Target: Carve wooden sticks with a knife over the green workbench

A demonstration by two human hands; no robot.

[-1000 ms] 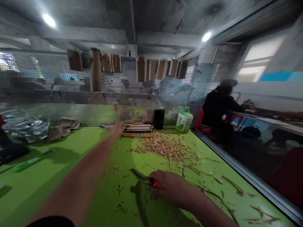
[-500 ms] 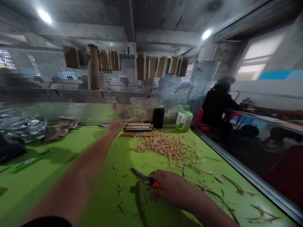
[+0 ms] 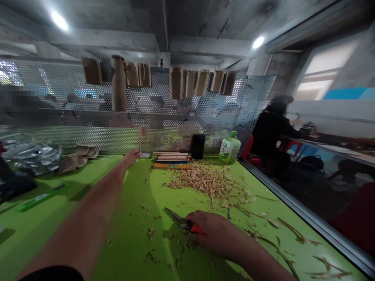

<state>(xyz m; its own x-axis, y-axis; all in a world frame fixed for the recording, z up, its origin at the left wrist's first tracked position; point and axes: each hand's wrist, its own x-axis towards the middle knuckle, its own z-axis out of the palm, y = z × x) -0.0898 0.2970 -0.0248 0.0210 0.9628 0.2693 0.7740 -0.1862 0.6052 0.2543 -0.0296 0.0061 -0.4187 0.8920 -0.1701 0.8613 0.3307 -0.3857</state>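
At the back of the green table, my left hand [image 3: 132,157] is stretched far forward with its fingers pinched on a thin wooden stick [image 3: 140,141], which stands about upright. Beside that hand, to the right, lies a small stack of wooden strips [image 3: 172,157] with blue and orange pieces under them. Low in the middle, my right hand [image 3: 211,228] is closed round red-handled pliers [image 3: 179,219], whose dark, narrow jaws point up and left above the tabletop. Their lower handle is mostly hidden by the fingers.
A heap of wood shavings [image 3: 205,181] spreads behind my right hand. A phone [image 3: 198,146] and a green tea bottle [image 3: 230,148] stand at the back. A green cutter [image 3: 43,197] lies left. Bamboo pieces [image 3: 176,82] hang on the mesh screen. A person in black [image 3: 272,128] sits to the right.
My left hand has moved slightly left, away from the stack of strips, and the stick in it has swung from nearly flat to upright. My right hand stays put with the pliers.
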